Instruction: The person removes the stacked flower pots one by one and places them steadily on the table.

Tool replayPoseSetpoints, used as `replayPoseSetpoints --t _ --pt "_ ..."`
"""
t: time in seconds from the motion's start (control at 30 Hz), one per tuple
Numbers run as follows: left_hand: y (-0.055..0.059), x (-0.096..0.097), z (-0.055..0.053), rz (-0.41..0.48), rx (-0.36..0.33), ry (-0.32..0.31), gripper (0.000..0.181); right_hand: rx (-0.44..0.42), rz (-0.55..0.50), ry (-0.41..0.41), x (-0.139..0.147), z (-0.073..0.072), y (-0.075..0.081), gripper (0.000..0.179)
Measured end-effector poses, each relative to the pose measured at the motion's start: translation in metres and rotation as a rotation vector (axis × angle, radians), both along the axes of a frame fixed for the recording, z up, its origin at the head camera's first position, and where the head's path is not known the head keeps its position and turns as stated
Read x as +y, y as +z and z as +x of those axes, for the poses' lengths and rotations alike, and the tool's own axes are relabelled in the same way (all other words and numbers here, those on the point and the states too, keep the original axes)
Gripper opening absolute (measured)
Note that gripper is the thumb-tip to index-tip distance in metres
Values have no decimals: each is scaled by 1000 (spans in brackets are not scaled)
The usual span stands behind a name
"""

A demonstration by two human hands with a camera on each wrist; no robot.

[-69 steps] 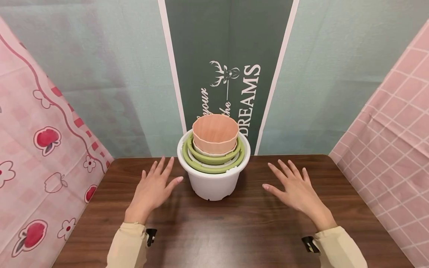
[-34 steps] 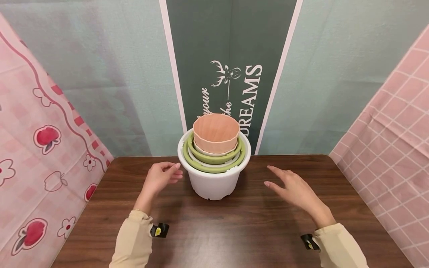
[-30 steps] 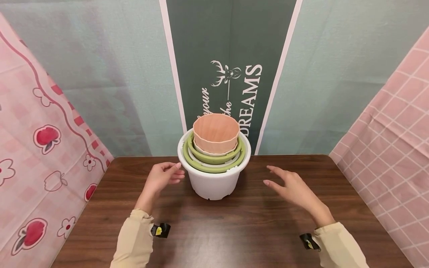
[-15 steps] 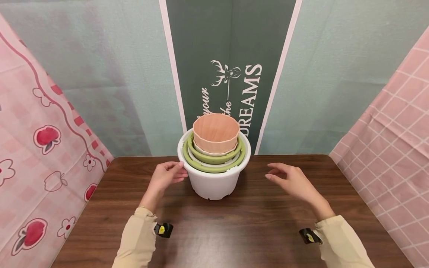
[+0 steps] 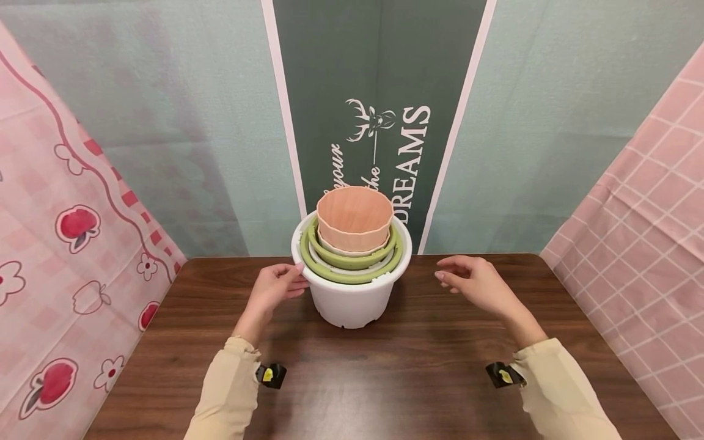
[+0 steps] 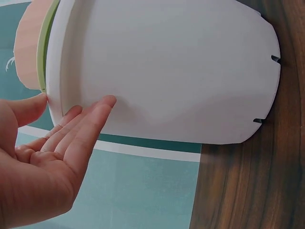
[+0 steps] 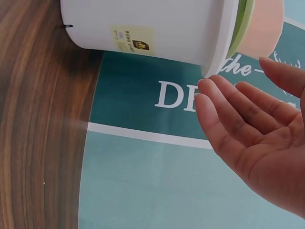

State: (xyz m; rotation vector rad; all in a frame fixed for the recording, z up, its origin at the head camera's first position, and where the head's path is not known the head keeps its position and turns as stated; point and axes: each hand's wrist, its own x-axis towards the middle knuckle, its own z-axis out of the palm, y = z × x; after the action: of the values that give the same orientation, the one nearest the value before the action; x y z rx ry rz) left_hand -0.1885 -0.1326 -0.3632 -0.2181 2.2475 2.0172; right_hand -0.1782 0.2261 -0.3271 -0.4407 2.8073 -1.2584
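Note:
A white plastic flowerpot (image 5: pixel 351 302) stands upright on the table. Nested in it are smaller pots with green rims, such as the outer green pot (image 5: pixel 352 278), and white rims between them. A peach faceted pot (image 5: pixel 354 211) sits on top, tilted a little forward. My left hand (image 5: pixel 275 287) pinches the white pot's rim at its left side. In the left wrist view the thumb (image 6: pixel 33 109) lies at the rim's edge and the fingers reach under it along the wall. My right hand (image 5: pixel 478 284) hovers to the right, apart from the pot, fingers relaxed.
The brown wooden table (image 5: pixel 357 379) reaches back to a green hanging cloth (image 5: pixel 379 73) close behind the pots. Pink cloths hang on both sides, the fruit-patterned cloth (image 5: pixel 71 275) left and the checked cloth (image 5: pixel 649 244) right. A label (image 7: pixel 133 40) is on the pot's right side.
My left hand has come in from the left, its spread fingers drawn together, to the white pot's rim. My right hand's spread fingers have drawn together and bent slightly. The pots stay put.

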Motion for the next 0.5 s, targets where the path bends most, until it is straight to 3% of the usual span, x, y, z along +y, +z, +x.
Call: replayPoseSetpoints --t 0.5 --pt "1 1 -1 -23 -12 1 38 -91 -137 37 -15 -14 15 28"
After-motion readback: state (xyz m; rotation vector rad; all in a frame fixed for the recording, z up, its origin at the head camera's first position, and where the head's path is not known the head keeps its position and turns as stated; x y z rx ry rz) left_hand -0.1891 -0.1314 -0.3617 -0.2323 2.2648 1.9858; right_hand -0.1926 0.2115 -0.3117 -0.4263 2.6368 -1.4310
